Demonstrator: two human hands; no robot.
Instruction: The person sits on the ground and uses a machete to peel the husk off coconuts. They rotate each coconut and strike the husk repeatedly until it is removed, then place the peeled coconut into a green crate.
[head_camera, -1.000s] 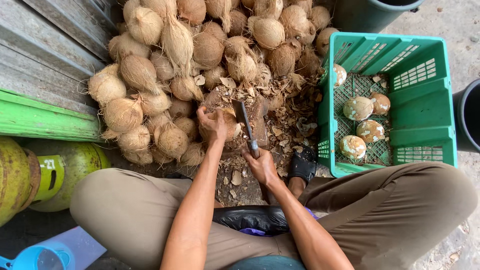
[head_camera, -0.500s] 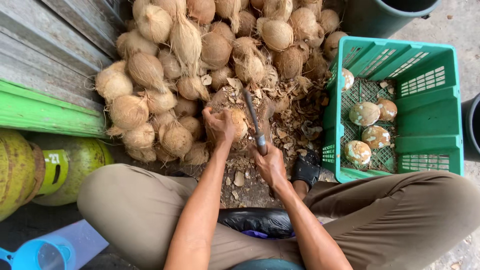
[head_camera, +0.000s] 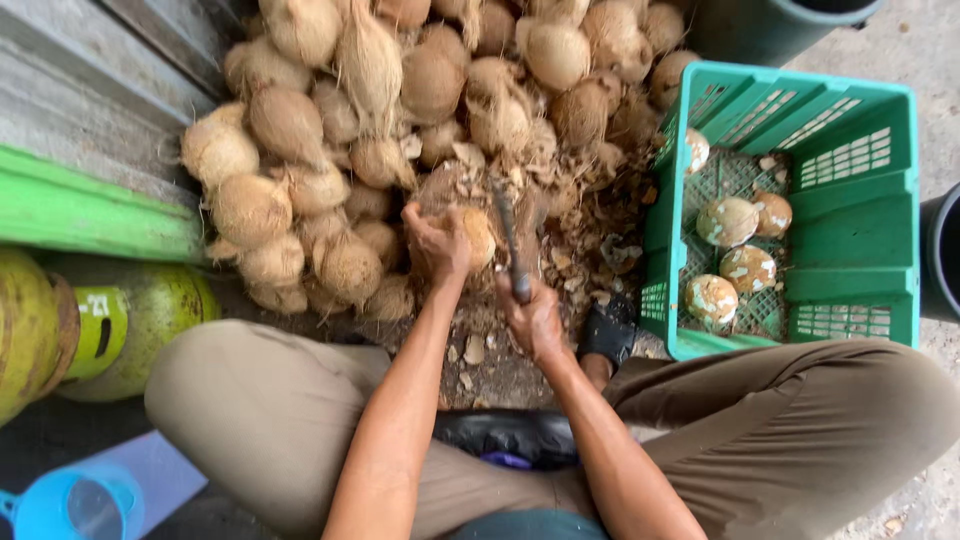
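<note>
brown husk fibre is everywhere in front of me. my left hand (head_camera: 437, 243) is curled over a partly husked coconut (head_camera: 476, 236), fingers closed around its left side and top, pinning it down on the ground among the husk scraps (head_camera: 560, 262). my right hand (head_camera: 532, 318) is wrapped tight in a fist around the handle of a dark blade (head_camera: 505, 228), which stands nearly upright with its tip beside the right edge of that coconut; whether the edge touches the shell i cannot tell. beyond my hands rises a heap of unhusked coconuts (head_camera: 400, 90), pale tan and hairy, stacked against a grey corrugated wall (head_camera: 90, 90) on the left. to my right sits a green plastic crate (head_camera: 850, 215), its near corner close to my right knee, and inside it lie a few peeled coconuts (head_camera: 728, 220), whitish with brown patches, resting on the slotted bottom. a black sandal (head_camera: 608, 330) shows between the crate and my right wrist. my legs in khaki trousers (head_camera: 800, 440) spread to both sides, and i seem to be sitting on a low dark seat (head_camera: 510, 435). at the far left are a green gas cylinder (head_camera: 150, 320), a bright green ledge (head_camera: 90, 210) above it, and a blue plastic scoop (head_camera: 60, 500) in the bottom corner.
</note>
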